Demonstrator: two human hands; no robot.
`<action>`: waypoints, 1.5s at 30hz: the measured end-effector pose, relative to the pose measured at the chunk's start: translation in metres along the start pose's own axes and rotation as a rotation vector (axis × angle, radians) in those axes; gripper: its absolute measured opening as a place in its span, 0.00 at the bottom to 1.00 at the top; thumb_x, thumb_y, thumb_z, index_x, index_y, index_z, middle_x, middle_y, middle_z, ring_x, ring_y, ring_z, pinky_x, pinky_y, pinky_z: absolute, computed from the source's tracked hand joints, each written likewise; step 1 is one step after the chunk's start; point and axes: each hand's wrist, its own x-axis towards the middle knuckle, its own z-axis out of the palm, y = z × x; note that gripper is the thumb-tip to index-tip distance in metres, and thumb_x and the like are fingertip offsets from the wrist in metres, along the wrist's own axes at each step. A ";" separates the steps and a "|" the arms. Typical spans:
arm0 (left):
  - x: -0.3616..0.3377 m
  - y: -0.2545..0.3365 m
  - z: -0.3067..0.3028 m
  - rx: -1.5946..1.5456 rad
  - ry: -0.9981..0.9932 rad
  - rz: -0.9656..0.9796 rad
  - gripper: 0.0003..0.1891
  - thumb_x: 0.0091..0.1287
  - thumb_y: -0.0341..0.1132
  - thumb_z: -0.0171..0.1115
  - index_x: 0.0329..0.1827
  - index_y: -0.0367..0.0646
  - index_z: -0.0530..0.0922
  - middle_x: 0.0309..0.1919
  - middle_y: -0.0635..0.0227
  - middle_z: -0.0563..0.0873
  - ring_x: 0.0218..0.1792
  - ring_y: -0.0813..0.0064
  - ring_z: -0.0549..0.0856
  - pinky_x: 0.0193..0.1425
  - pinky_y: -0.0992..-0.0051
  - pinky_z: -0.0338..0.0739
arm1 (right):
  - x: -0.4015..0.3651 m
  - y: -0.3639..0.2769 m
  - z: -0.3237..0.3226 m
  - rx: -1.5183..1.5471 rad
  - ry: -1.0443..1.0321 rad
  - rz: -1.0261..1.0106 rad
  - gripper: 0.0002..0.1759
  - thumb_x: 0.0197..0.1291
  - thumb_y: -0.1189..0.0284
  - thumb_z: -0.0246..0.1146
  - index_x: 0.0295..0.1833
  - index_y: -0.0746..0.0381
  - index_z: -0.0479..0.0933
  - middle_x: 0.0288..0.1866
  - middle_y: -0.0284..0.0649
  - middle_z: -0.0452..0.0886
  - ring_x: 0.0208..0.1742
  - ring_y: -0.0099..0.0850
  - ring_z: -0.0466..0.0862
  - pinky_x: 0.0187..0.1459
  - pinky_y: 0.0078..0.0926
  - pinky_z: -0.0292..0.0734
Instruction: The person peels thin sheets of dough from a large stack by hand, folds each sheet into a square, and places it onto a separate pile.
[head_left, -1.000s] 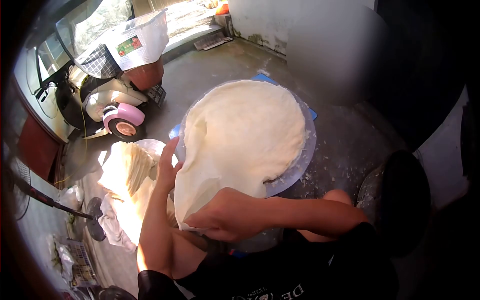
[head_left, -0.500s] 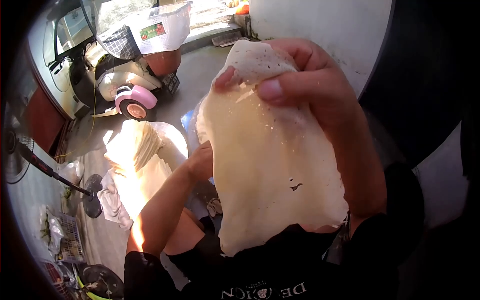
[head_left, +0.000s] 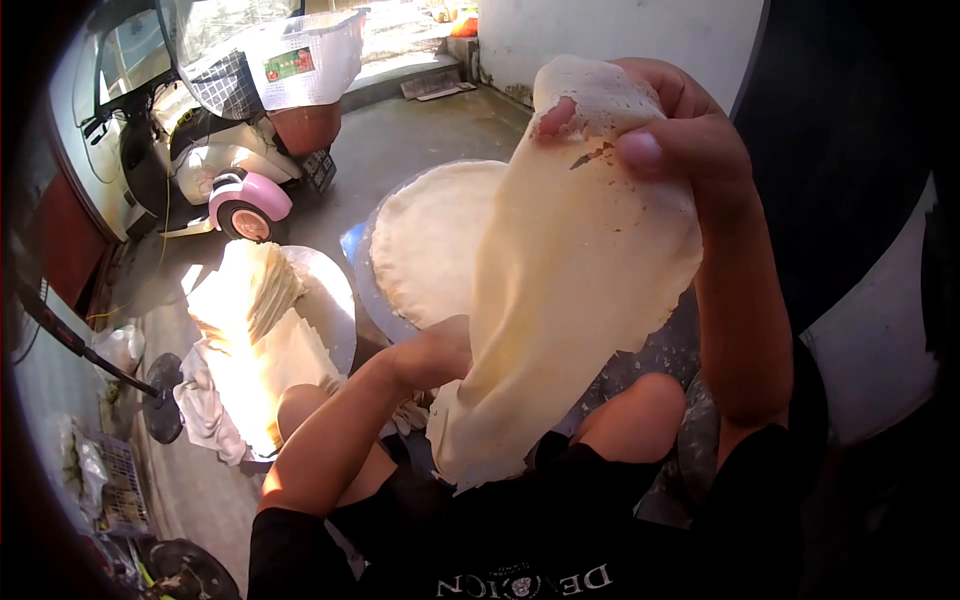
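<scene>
My right hand (head_left: 690,135) is raised and pinches the top of a thin, pale dough-like sheet (head_left: 590,240). The sheet hangs down toward my lap and has small holes near its top. My left hand (head_left: 437,352) is at the sheet's left edge, its fingers hidden behind the sheet. Behind it, a round pale sheet (head_left: 430,240) lies on a round tray (head_left: 375,300). To the left, a stack of folded pale sheets (head_left: 255,300) rests on another round surface (head_left: 335,300), partly in bright sunlight.
A scooter (head_left: 215,150) with a pink fender (head_left: 262,193) and a white basket (head_left: 305,65) stands at the back left. A fan's base (head_left: 163,395) is at the left, with a plastic crate (head_left: 125,475) below. A white wall (head_left: 620,30) rises behind.
My right hand has moved right and slightly up with the sheet, which now hangs slanted and narrower. The round sheet on the tray has come into view. My left hand has shifted right and down.
</scene>
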 end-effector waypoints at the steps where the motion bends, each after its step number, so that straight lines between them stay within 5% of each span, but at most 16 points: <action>1: -0.007 0.005 -0.002 -0.140 -0.057 0.135 0.35 0.66 0.47 0.68 0.71 0.34 0.72 0.68 0.56 0.78 0.67 0.67 0.76 0.72 0.67 0.68 | -0.001 -0.001 -0.003 -0.002 -0.002 0.000 0.23 0.53 0.74 0.67 0.55 0.73 0.79 0.46 0.51 0.87 0.39 0.31 0.89 0.44 0.27 0.86; 3: -0.016 0.019 -0.001 -0.282 -0.108 0.272 0.40 0.64 0.53 0.69 0.72 0.32 0.71 0.66 0.55 0.79 0.66 0.67 0.77 0.71 0.68 0.69 | -0.002 -0.001 -0.011 0.018 -0.076 -0.032 0.22 0.52 0.73 0.68 0.53 0.74 0.79 0.46 0.51 0.87 0.38 0.32 0.89 0.43 0.27 0.86; 5: -0.019 0.033 -0.002 -0.287 -0.044 0.176 0.49 0.59 0.63 0.68 0.73 0.30 0.68 0.64 0.55 0.80 0.65 0.68 0.78 0.70 0.70 0.71 | 0.001 -0.007 -0.012 0.014 -0.131 -0.007 0.22 0.52 0.73 0.69 0.51 0.74 0.80 0.45 0.51 0.87 0.38 0.33 0.89 0.43 0.27 0.86; 9: -0.011 0.021 -0.008 -0.217 -0.007 0.054 0.50 0.62 0.67 0.63 0.75 0.32 0.66 0.65 0.57 0.80 0.65 0.69 0.77 0.70 0.70 0.70 | 0.007 -0.012 -0.008 0.016 -0.239 -0.003 0.20 0.49 0.74 0.71 0.47 0.73 0.81 0.44 0.49 0.86 0.40 0.33 0.88 0.45 0.27 0.85; 12: -0.002 0.021 -0.009 -0.454 0.124 -0.189 0.47 0.63 0.62 0.67 0.75 0.34 0.67 0.67 0.58 0.79 0.67 0.70 0.76 0.72 0.69 0.68 | 0.005 -0.010 -0.013 0.064 -0.174 -0.027 0.19 0.48 0.74 0.73 0.46 0.73 0.81 0.42 0.48 0.86 0.41 0.32 0.88 0.46 0.25 0.84; 14: -0.001 0.041 -0.002 -0.129 -0.098 0.019 0.43 0.63 0.51 0.73 0.75 0.35 0.67 0.67 0.59 0.79 0.67 0.70 0.76 0.72 0.69 0.68 | 0.007 -0.013 -0.015 0.037 -0.219 -0.018 0.19 0.48 0.74 0.73 0.45 0.72 0.81 0.42 0.47 0.86 0.40 0.32 0.88 0.45 0.25 0.84; 17: -0.005 0.039 0.005 -0.215 -0.174 0.131 0.41 0.61 0.43 0.77 0.75 0.36 0.68 0.68 0.59 0.78 0.67 0.70 0.76 0.72 0.69 0.68 | 0.010 -0.013 -0.015 0.005 -0.283 -0.011 0.18 0.49 0.73 0.73 0.44 0.72 0.81 0.42 0.47 0.85 0.39 0.32 0.88 0.44 0.25 0.84; 19: -0.005 0.026 0.009 -0.264 -0.164 0.233 0.39 0.60 0.43 0.77 0.73 0.36 0.71 0.67 0.59 0.79 0.66 0.70 0.77 0.72 0.69 0.69 | 0.011 -0.009 -0.019 0.002 -0.308 -0.014 0.17 0.49 0.73 0.73 0.43 0.71 0.81 0.41 0.46 0.85 0.39 0.32 0.88 0.43 0.26 0.83; 21: -0.003 0.019 0.009 -0.313 -0.159 0.351 0.37 0.60 0.43 0.77 0.70 0.36 0.73 0.65 0.60 0.81 0.64 0.70 0.79 0.71 0.69 0.70 | 0.009 -0.003 -0.029 -0.099 -0.380 -0.117 0.24 0.58 0.71 0.65 0.57 0.76 0.79 0.49 0.52 0.86 0.45 0.32 0.89 0.52 0.28 0.84; 31: 0.003 0.015 0.015 -0.192 -0.203 0.250 0.34 0.60 0.42 0.77 0.67 0.34 0.76 0.61 0.61 0.84 0.61 0.70 0.81 0.68 0.70 0.72 | 0.016 0.014 -0.039 0.116 -0.612 -0.243 0.26 0.56 0.73 0.69 0.59 0.76 0.77 0.49 0.53 0.86 0.45 0.32 0.88 0.51 0.28 0.84; 34: 0.009 0.024 0.005 -0.006 -0.125 0.114 0.33 0.60 0.42 0.76 0.66 0.34 0.77 0.59 0.62 0.85 0.61 0.70 0.82 0.68 0.70 0.73 | 0.012 0.013 -0.044 0.023 -0.588 -0.271 0.26 0.57 0.73 0.68 0.59 0.76 0.77 0.49 0.51 0.86 0.44 0.31 0.88 0.50 0.27 0.84; 37: 0.000 0.027 -0.017 0.070 0.213 -0.069 0.26 0.64 0.39 0.73 0.62 0.34 0.79 0.52 0.65 0.89 0.52 0.72 0.86 0.61 0.72 0.78 | -0.004 0.012 -0.064 -0.051 -0.421 -0.260 0.24 0.59 0.71 0.69 0.58 0.74 0.78 0.48 0.48 0.87 0.43 0.29 0.88 0.48 0.26 0.84; 39: -0.007 0.007 -0.043 -0.311 0.340 0.209 0.22 0.69 0.38 0.70 0.62 0.36 0.79 0.48 0.67 0.88 0.46 0.77 0.87 0.54 0.73 0.80 | -0.011 0.003 -0.078 -0.313 -0.221 -0.053 0.23 0.61 0.69 0.69 0.58 0.71 0.80 0.46 0.43 0.87 0.41 0.25 0.87 0.46 0.22 0.84; 41: -0.011 0.005 -0.087 -0.189 0.509 0.173 0.21 0.72 0.38 0.68 0.63 0.38 0.77 0.49 0.68 0.87 0.48 0.77 0.86 0.54 0.74 0.81 | -0.013 0.009 -0.086 -0.395 -0.066 0.040 0.21 0.61 0.68 0.70 0.57 0.70 0.81 0.41 0.39 0.87 0.35 0.20 0.86 0.40 0.18 0.83; 45: 0.011 0.032 -0.170 0.136 0.780 0.297 0.14 0.74 0.40 0.66 0.51 0.39 0.79 0.36 0.75 0.85 0.34 0.86 0.81 0.40 0.81 0.76 | 0.008 0.025 -0.123 -0.865 0.306 0.283 0.11 0.66 0.70 0.67 0.47 0.67 0.83 0.29 0.31 0.81 0.25 0.17 0.78 0.28 0.17 0.73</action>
